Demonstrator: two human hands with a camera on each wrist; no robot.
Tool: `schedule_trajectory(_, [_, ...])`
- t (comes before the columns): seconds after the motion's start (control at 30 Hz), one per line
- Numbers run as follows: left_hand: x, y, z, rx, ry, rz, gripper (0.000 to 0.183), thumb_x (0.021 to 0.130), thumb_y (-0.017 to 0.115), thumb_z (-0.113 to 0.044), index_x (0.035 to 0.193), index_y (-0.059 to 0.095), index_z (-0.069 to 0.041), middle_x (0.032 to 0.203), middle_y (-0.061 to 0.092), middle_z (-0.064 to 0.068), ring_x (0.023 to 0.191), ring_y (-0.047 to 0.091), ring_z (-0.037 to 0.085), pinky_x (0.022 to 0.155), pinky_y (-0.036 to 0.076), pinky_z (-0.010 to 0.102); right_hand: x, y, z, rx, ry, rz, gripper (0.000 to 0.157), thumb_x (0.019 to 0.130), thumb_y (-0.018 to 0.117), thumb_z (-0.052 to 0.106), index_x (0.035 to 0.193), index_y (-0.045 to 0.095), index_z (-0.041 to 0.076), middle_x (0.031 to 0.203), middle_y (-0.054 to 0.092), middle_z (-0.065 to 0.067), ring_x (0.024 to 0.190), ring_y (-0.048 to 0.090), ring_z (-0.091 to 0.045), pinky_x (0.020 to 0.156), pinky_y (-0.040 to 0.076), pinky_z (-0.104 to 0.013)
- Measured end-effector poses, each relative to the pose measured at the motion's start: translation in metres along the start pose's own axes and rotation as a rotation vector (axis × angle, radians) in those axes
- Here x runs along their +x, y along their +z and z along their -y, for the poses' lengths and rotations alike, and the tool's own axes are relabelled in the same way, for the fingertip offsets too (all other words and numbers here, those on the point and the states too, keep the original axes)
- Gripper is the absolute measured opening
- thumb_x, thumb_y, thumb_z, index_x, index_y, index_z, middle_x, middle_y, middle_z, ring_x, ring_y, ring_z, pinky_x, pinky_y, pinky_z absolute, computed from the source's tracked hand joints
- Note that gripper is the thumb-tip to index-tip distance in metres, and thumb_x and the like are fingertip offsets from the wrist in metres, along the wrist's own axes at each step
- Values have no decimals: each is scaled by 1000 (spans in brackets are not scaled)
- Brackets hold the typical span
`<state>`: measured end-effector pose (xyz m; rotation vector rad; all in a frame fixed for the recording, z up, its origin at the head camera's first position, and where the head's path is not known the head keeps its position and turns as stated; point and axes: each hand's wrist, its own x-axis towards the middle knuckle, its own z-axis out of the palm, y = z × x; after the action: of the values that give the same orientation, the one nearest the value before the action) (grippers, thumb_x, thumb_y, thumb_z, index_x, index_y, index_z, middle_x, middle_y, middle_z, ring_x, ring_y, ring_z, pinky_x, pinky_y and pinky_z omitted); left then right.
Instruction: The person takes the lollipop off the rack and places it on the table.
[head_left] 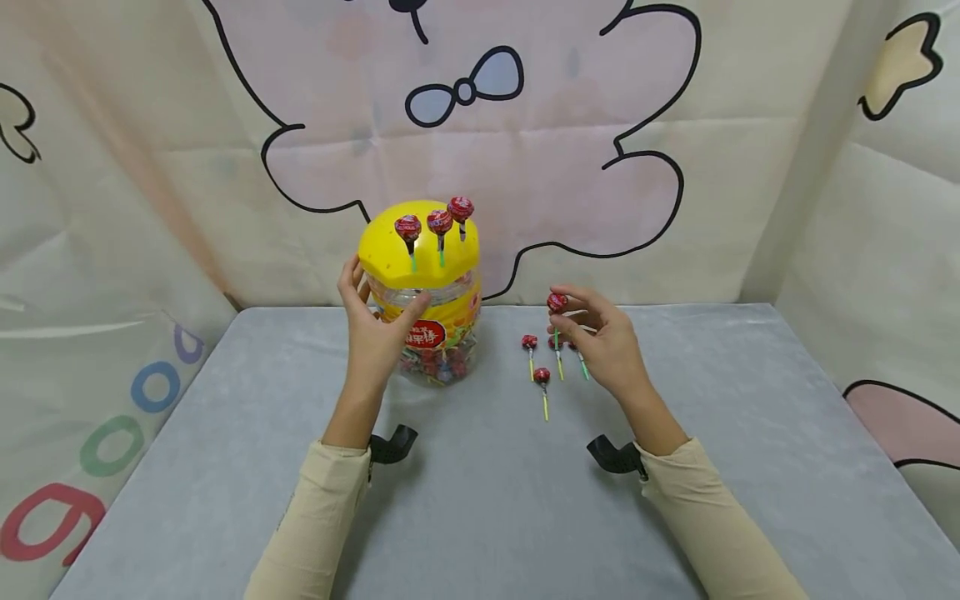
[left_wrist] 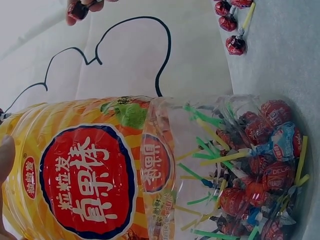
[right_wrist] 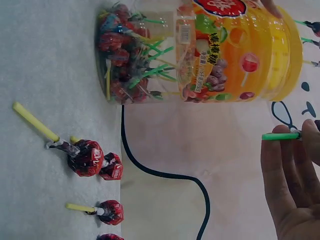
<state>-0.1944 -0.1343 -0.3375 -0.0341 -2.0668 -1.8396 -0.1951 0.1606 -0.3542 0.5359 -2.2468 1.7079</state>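
A clear candy jar [head_left: 459,312] with a yellow lid [head_left: 378,246] stands at the back of the table. My left hand [head_left: 377,337] grips its side just below the lid, thumb in front and fingers around the far left. Three red-wrapped lollipops [head_left: 408,228] stand upright in the lid. To the jar's right, my right hand [head_left: 611,337] pinches another lollipop [head_left: 557,302], head up, above the table; its green stick [right_wrist: 280,136] points down from the fingers. Below that hand several lollipops [head_left: 542,377] lie on the table. Through the jar's wall, more lollipops [left_wrist: 277,175] show in the bottom.
A grey cloth-covered table [head_left: 487,508] lies under everything. Behind it hangs a pale printed backdrop [head_left: 570,192], close to the jar, and white side curtains [head_left: 862,250] flank the table.
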Motion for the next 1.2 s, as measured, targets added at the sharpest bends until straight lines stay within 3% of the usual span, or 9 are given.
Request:
schedule_trajectory(0.2, [0, -1, -4, 14, 6, -3, 96, 84, 79, -36, 152, 13, -39, 161, 17, -7, 148, 20, 19, 116, 28, 54, 2, -5, 0, 1, 23, -4, 40, 93, 68, 10, 133, 63, 17, 105, 68, 0, 86, 69, -11, 74, 60, -23])
schedule_trajectory(0.37, [0, -2, -3, 26, 14, -6, 94, 84, 79, -38, 152, 13, -40, 161, 18, -7, 148, 21, 20, 116, 28, 54, 3, -9, -3, -12, 27, -11, 39, 94, 68, 14, 133, 62, 17, 105, 68, -1, 86, 70, -13, 73, 60, -23])
schedule_trajectory(0.67, [1, -3, -2, 29, -3, -5, 94, 85, 78, -38, 152, 12, -40, 161, 17, -9, 149, 19, 19, 116, 26, 55, 5, -20, -2, 9, 40, 13, 39, 95, 66, 11, 134, 60, 9, 102, 69, 4, 85, 69, -10, 73, 60, -24])
schedule_trajectory(0.9, [0, -2, -3, 26, -9, -9, 95, 84, 79, -40, 152, 13, -41, 161, 18, -9, 148, 20, 19, 115, 27, 53, 6, -36, -3, -102, 114, 156, 38, 97, 65, 18, 134, 59, 15, 107, 69, -13, 87, 70, -19, 75, 59, -24])
schedule_trajectory(1.2, [0, -2, -3, 28, -5, -11, 96, 84, 79, -40, 153, 12, -39, 161, 17, -8, 147, 21, 18, 115, 26, 52, 5, -52, -10, -321, 195, 301, 34, 95, 68, 21, 128, 62, 18, 104, 75, -13, 82, 67, -13, 71, 52, -27])
